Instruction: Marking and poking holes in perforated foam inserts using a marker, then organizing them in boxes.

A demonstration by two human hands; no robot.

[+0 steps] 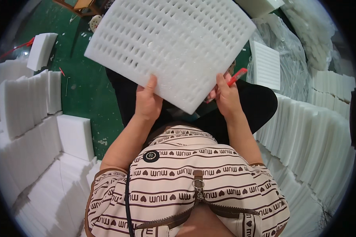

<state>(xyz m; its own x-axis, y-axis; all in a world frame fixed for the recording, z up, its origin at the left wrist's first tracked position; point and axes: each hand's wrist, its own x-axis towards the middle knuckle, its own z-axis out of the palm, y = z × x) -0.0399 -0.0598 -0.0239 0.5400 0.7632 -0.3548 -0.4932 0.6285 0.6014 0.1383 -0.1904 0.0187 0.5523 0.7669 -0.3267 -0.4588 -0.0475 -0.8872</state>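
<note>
A white foam sheet (166, 51) with rows of small slots is held up over my lap, tilted, its near corner pointing toward me. My left hand (148, 100) grips its near left edge, thumb on top and fingers hidden beneath. On the near right edge my right hand (225, 94) is closed, with its thumb against the foam. A red pen-like tool (237, 77) is also tucked in the right hand, its upper end sticking out past the fingers. Many slots in the sheet look cut through; some near the middle look filled.
Stacks of white foam sheets stand at left (27, 102) and right (300, 130). A slotted foam sheet (266, 65) leans by clear plastic wrapping (292, 51). A foam block (75, 136) stands on the green floor (81, 87). A wooden stool (81, 6) is at the far left.
</note>
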